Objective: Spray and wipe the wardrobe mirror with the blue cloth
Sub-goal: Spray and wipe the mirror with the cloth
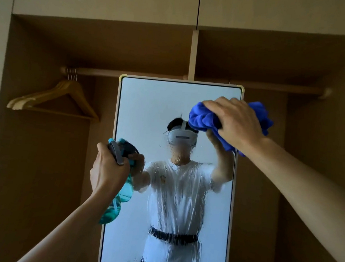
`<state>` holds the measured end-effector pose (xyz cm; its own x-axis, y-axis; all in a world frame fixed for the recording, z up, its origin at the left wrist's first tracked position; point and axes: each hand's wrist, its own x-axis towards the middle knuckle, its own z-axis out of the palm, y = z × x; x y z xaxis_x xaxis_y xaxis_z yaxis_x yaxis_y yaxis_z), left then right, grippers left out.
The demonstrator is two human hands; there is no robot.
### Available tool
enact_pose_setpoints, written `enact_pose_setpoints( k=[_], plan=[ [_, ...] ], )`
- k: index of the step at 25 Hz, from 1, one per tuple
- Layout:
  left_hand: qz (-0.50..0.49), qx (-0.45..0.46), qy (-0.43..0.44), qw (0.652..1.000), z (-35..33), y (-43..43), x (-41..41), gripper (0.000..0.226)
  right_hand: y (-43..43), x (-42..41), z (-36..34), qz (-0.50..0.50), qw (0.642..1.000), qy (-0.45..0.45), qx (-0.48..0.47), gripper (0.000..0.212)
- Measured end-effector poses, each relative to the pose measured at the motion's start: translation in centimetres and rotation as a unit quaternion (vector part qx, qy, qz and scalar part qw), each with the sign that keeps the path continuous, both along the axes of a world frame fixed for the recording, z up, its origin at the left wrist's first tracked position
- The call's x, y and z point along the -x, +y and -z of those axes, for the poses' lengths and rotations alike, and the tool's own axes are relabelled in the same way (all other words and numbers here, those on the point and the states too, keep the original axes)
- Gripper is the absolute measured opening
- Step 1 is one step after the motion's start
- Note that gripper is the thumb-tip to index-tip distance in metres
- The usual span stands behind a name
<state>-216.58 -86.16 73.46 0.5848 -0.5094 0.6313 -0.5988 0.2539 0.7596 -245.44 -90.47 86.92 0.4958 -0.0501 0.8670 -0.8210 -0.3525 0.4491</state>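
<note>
The left grip [109, 167] is curled tight around the neck of a teal spray bottle [118, 201], a finger over its grey trigger, the bottle held upright in front of the mirror's left edge. Higher and to the right, the right grip [236, 123] is clenched on a bunched blue cloth [203, 116], which sits against the upper right part of the mirror [148, 108], close to its frame. The glass below carries wet streaks running down its middle. Behind the mirror stands the open wardrobe [39, 182], its wooden rail [100, 72] crossing just above the mirror top, with wooden hangers [54, 98] hung at the rail's left end.
</note>
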Motion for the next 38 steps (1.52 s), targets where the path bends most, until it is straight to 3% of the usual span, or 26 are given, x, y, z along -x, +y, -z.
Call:
enact_pose_setpoints(
  k=[6,15,19,24,27,31,38],
  plan=[
    [0.000,0.008,0.002,1.000,0.2,0.0,0.1,0.034,-0.3,1.7,5.0,-0.008,0.998,0.045,-0.045,0.063],
    [-0.010,0.003,-0.009,1.000,0.0,-0.3,0.0,0.034,-0.3,2.6,-2.0,0.005,1.000,-0.020,-0.011,0.052],
    [-0.014,0.008,-0.011,1.000,0.3,-0.5,0.0,0.033,-0.3,3.0,1.3,-0.024,0.999,-0.015,-0.024,0.046],
    [-0.011,0.010,-0.006,1.000,0.4,-0.1,0.3,0.033,0.1,3.5,4.9,-0.020,0.998,-0.002,-0.064,0.053],
    [-0.002,0.001,-0.003,1.000,0.0,0.3,0.0,0.034,0.5,2.8,5.5,0.004,0.996,-0.060,-0.071,0.050],
    [0.009,-0.002,-0.012,1.000,-0.3,0.6,-0.4,0.033,1.2,2.1,4.8,0.038,0.969,-0.226,-0.089,0.043],
    [0.027,0.015,-0.017,0.999,-1.2,0.4,-1.2,0.031,1.2,1.0,4.8,0.063,0.938,-0.331,-0.081,0.038]
  ],
)
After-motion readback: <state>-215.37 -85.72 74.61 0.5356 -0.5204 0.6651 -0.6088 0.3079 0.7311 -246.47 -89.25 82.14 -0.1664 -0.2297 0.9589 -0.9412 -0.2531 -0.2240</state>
